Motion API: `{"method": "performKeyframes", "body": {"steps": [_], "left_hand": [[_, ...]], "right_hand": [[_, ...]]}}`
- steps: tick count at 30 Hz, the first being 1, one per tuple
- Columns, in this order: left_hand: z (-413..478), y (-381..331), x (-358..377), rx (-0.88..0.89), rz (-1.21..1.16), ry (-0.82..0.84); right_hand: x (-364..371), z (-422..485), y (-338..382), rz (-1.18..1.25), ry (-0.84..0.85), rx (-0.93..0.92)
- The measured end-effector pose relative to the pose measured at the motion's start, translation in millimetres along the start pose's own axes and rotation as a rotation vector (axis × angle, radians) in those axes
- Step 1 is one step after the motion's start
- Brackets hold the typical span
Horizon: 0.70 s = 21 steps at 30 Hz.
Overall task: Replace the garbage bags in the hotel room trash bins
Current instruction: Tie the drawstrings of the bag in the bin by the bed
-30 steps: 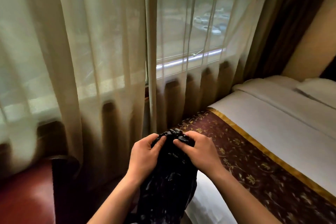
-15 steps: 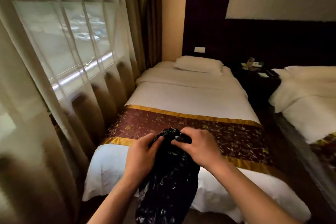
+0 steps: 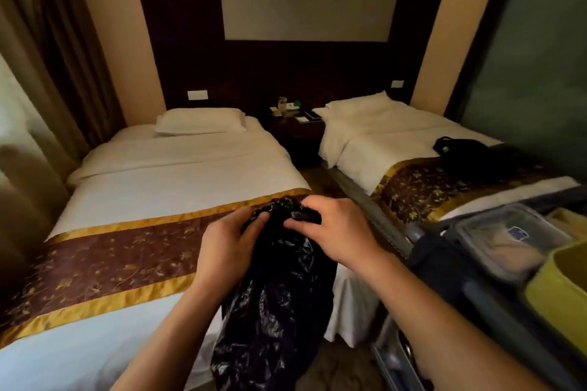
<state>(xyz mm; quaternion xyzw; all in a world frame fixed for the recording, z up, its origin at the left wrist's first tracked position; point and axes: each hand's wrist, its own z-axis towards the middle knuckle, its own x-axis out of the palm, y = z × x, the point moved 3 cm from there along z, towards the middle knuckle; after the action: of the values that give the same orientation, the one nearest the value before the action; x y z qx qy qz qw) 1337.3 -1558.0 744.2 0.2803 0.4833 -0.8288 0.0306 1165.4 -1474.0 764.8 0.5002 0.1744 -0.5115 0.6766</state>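
A full black garbage bag (image 3: pixel 273 305) hangs in front of me, its gathered neck bunched at the top. My left hand (image 3: pixel 227 244) grips the neck from the left and my right hand (image 3: pixel 336 232) pinches it from the right, fingers closed on the plastic. The bag's bottom runs out of view below. No trash bin is in view.
A bed with white linen and a maroon-gold runner (image 3: pixel 104 260) lies ahead left. A second bed (image 3: pixel 413 143) with a black bag (image 3: pixel 457 147) stands right, a dark nightstand (image 3: pixel 295 130) between them. An open suitcase (image 3: pixel 508 247) sits at lower right. Curtains (image 3: pixel 47 73) hang left.
My view has swung right from the window and curtains to the two beds and the suitcase. Both hands have kept hold of the bag's neck in the same pose.
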Motion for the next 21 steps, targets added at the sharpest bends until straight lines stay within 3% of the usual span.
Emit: {"method": "performKeyframes", "body": {"steps": [6,21], "left_hand": [[20,-79,59,0.110,-0.025,0.030],[88,-305,144,0.494,-0.106,-0.140]], "right_hand": [[-91,-14,-39,-0.080,-0.149,0.014],[-327,1,-93,-0.208,-0.498,-0.072]]}}
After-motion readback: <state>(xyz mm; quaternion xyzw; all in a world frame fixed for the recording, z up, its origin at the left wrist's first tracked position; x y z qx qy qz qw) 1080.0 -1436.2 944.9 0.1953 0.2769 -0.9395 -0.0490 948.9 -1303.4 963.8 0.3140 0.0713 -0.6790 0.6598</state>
